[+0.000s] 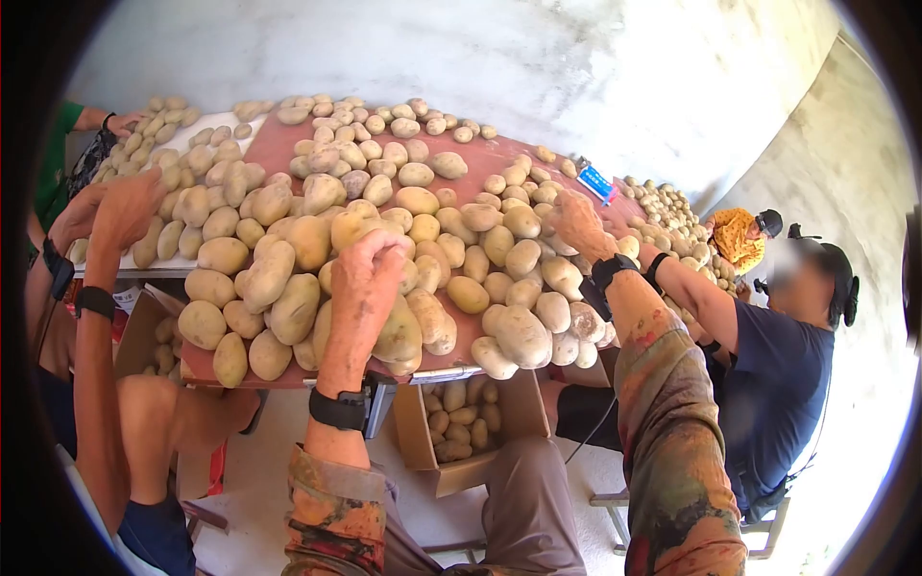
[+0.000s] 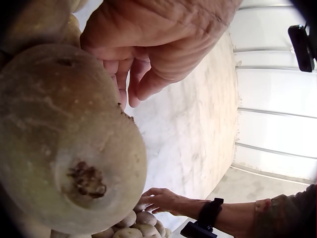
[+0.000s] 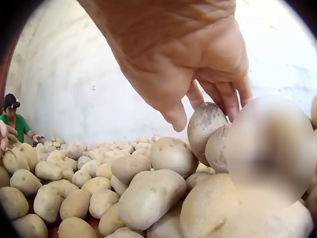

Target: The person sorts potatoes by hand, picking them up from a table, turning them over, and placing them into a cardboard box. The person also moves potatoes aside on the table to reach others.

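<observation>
Head view, left hand (image 1: pixel 363 278) fingers curled on a potato (image 1: pixel 397 333), right hand (image 1: pixel 579 223) loosely touching potatoes (image 1: pixel 523 254), no readable writing.

Hard daylight floods my head view, bleaching the pale wall behind the table (image 1: pixel 288 144) almost to white while the floor beneath that table sits in shade, and a black fisheye ring bends everything toward the edges. From my left wrist the big potato (image 2: pixel 64 144) fills the frame too close to be sharp, its underside shaded against the glaring wall beyond it. From my right wrist my right hand (image 3: pixel 193 59) is backlit and dark against a washed-out wall, and a potato (image 3: pixel 270 148) just below it is a soft blur, though the heap farther left stays crisp.
</observation>
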The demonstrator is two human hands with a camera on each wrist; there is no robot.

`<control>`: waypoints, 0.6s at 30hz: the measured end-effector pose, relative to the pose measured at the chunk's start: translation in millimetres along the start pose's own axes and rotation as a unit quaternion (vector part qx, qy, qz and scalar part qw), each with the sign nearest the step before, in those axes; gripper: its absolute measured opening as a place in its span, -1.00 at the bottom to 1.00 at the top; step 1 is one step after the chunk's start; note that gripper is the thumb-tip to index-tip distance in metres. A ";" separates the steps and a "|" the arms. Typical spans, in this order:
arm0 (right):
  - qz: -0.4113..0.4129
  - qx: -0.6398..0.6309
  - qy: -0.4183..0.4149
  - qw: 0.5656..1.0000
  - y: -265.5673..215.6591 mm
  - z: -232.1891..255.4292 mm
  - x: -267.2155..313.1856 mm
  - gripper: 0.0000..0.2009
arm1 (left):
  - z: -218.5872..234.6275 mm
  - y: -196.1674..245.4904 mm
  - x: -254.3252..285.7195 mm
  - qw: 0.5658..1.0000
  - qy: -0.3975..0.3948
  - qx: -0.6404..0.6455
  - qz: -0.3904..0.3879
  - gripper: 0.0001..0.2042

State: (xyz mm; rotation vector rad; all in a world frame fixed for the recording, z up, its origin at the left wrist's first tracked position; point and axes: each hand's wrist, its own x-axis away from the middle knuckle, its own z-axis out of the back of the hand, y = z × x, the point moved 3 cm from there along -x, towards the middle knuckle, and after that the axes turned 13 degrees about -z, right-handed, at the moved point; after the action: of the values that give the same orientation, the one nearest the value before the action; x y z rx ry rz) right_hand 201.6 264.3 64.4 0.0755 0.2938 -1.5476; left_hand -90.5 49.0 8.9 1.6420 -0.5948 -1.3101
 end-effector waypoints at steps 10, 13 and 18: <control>0.022 -0.005 0.017 1.000 -4.7 3.1 10.1 -0.56 | 1.7 0.5 -1.4 1.000 -0.001 -0.009 -0.020 -0.81; 0.047 -0.020 0.059 0.997 -13.7 10.0 20.2 -0.60 | 1.4 0.7 -1.5 1.000 -0.002 -0.012 -0.023 -0.82; 0.182 -0.075 0.165 0.967 -36.3 30.5 53.0 -0.57 | 2.4 -0.8 -0.9 0.999 -0.002 -0.016 -0.028 -0.82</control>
State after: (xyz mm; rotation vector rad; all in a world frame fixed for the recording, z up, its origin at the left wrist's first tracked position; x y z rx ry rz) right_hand 169.7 204.7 86.4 0.2553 0.6240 -1.1399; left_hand -93.1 49.3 8.7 1.6412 -0.5320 -1.3559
